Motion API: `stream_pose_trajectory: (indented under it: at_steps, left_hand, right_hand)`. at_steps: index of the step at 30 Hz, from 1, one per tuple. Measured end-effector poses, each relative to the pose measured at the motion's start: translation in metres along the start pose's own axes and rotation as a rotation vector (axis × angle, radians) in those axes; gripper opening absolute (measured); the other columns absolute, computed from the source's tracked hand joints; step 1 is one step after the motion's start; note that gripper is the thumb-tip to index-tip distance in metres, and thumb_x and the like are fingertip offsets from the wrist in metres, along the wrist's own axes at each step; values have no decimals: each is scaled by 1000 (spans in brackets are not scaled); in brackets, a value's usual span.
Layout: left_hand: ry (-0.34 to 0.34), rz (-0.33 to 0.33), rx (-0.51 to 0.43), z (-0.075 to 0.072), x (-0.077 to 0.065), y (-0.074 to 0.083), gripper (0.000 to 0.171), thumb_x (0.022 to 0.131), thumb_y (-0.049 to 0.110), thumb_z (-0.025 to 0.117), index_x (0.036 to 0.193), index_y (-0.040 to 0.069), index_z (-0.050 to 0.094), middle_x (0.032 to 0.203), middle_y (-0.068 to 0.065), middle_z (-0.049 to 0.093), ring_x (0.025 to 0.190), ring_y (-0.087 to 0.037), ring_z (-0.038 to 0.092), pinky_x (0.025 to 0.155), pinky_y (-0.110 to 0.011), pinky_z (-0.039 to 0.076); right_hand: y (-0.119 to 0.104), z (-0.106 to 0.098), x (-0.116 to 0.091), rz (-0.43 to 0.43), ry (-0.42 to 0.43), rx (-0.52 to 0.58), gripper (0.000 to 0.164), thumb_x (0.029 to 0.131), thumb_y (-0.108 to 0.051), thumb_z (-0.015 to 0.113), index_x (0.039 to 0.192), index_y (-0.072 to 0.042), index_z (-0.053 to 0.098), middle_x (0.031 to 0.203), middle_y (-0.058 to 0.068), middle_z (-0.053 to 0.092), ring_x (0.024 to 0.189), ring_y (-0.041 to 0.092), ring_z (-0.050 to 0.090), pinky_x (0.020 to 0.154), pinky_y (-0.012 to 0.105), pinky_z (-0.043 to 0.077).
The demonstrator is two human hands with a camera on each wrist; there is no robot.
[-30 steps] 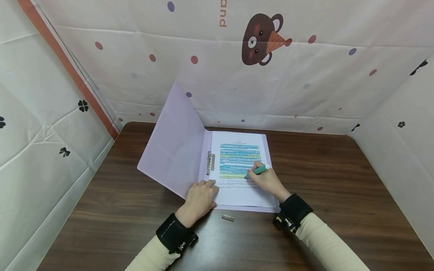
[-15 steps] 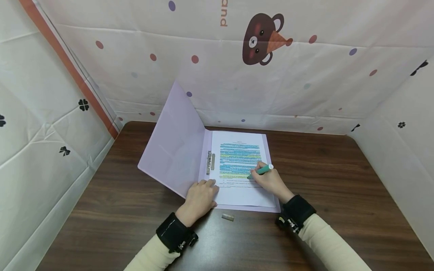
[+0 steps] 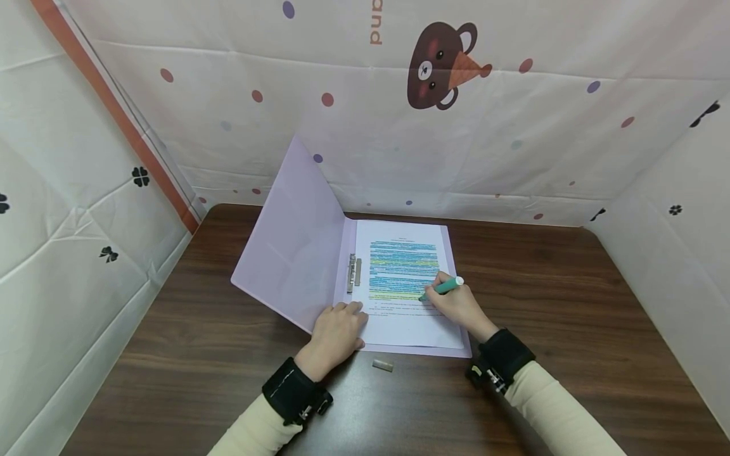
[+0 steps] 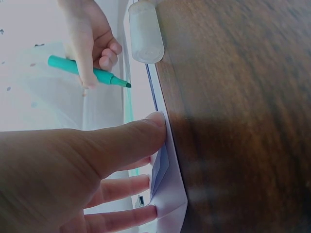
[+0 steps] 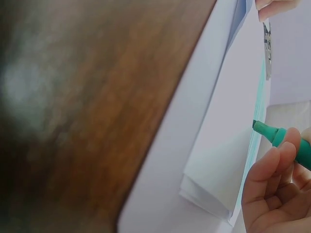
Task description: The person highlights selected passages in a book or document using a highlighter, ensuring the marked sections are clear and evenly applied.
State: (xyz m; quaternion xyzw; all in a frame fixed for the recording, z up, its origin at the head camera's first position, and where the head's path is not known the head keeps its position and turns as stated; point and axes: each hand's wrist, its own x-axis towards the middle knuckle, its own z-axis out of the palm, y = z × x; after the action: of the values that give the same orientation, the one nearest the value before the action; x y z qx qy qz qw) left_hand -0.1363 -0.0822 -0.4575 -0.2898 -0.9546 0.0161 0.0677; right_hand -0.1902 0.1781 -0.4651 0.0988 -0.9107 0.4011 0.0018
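My right hand (image 3: 456,306) grips a green highlighter (image 5: 278,138) with a white end. Its dark chisel tip meets the printed sheet (image 3: 407,328) at the lowest yellow line of the marked text. Most lines above are coloured blue, a few yellow. The paper lies in an open lilac folder (image 3: 296,240), whose cover leans up on the left. Fingers spread, my left hand (image 3: 335,332) rests on the lower left corner of the sheet and folder. In the left wrist view its thumb (image 4: 154,127) lies along the folder's near edge.
A small translucent cap-like cylinder (image 3: 383,365) lies on the dark wooden table (image 3: 542,285) just in front of the folder. A metal clip (image 3: 351,272) sits at the folder's spine. Patterned cloth (image 3: 256,139) hangs behind and at both sides.
My right hand and the highlighter have slid a little to the right along the text line. The left hand and the folder stay where they were.
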Motion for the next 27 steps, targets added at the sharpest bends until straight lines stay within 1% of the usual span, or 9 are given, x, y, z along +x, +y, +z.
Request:
stream_pose_trajectory:
  at_steps: [5, 12, 19, 27]
  left_hand:
    - [-4, -1, -1, -1, 0, 0, 46, 69, 42, 73, 107, 18, 63, 119, -4, 56, 95, -23, 55, 72, -33, 46]
    - [1, 1, -4, -1, 0, 0, 46, 68, 42, 74, 106, 18, 64, 118, -4, 57, 94, -23, 55, 71, -34, 47]
    - [6, 2, 5, 0, -1, 0, 45, 68, 42, 74, 105, 18, 64, 118, -4, 57, 95, -23, 55, 72, -33, 47]
    - [10, 4, 4, 0, -1, 0, 45, 68, 42, 74, 105, 18, 64, 118, -4, 57, 95, -23, 55, 72, -33, 47]
  right_hand:
    - [0, -1, -1, 0, 2, 4, 17, 86, -12, 54, 74, -8, 43, 55, -1, 38, 47, 11, 33, 42, 22, 23]
    - [3, -3, -2, -14, 25, 23, 17, 84, -10, 55, 72, -7, 44, 51, -2, 35, 44, 10, 28, 41, 22, 22]
    - [6, -5, -3, -4, 24, 8, 18, 85, -12, 55, 71, -7, 44, 52, -1, 38, 44, 10, 30, 41, 22, 23]
    - [8, -8, -4, 9, 20, 3, 18, 85, -12, 54, 71, -7, 43, 50, -3, 34, 43, 9, 28, 41, 22, 22]
